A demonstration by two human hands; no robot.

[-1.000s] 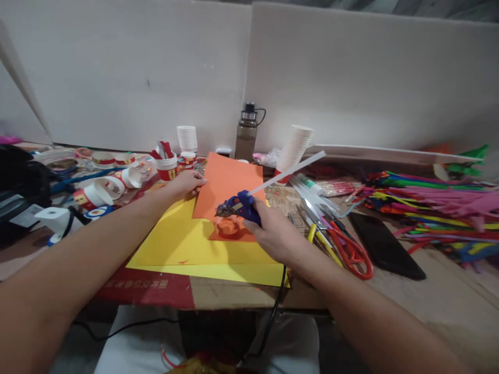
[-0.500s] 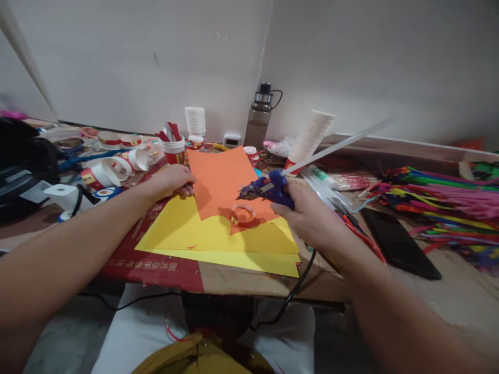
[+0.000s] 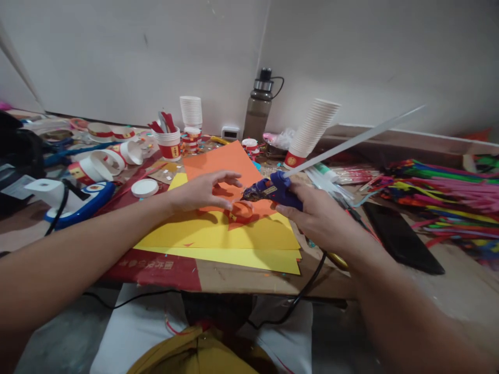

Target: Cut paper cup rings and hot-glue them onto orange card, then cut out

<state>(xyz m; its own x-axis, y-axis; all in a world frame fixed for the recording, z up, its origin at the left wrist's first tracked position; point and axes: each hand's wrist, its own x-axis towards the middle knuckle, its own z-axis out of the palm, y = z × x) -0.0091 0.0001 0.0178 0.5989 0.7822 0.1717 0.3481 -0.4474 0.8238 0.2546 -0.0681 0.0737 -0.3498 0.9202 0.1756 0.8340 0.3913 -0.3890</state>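
Your left forearm (image 3: 113, 236) is slanting across the lower left, your left hand (image 3: 202, 190) is holding thumb (image 3: 220, 203) and fingers (image 3: 226, 175) apart near the centre; your right forearm (image 3: 390, 291) is sloping across the lower right, your right hand (image 3: 314, 213) is gripping just right of centre

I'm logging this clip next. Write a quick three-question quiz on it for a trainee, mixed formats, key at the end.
1. Which item does the right hand hold?
A) scissors
B) a glue gun
C) a phone
2. True or false: the left hand is gripping the water bottle.
3. Fill in the colour: the orange sheet lies over ____ paper.

Key: 1. B. 2. False; that hand is open, well in front of the bottle. 3. Yellow.
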